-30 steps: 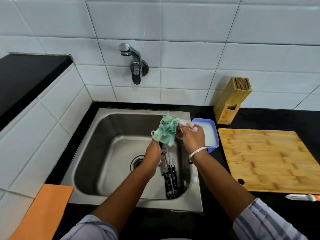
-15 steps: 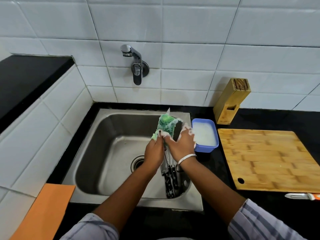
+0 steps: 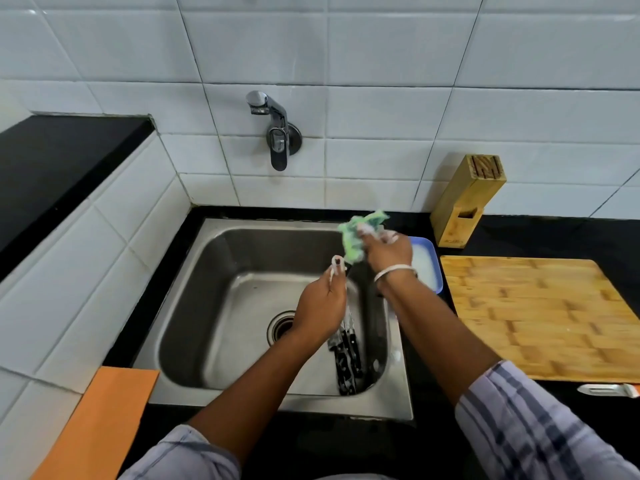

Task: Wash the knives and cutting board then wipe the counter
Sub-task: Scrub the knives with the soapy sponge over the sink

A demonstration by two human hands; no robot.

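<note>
Hands at the sink [image 3: 277,407]: the L hand [image 3: 320,303], above the basin's middle, has fingers clenched round a knife [image 3: 348,269], thumb up & foamy; most of that knife is hidden. The R hand [image 3: 388,251], over the sink's back-right corner, grasps a green scrub pad [image 3: 360,233], suds on the fingers. More black-handled knives [image 3: 346,362] lie inside the sink along its right wall. A blue tub [image 3: 427,268] w/ white liquid sits just right of the sink; the wooden cutting board [image 3: 540,317] lies flat on the black counter [image 3: 588,237] farther right of the sink, knife block [image 3: 467,199] at its back-right. Tap [image 3: 273,129] on the wall above the sink; orange cloth [image 3: 100,420] at its front-left.
</note>
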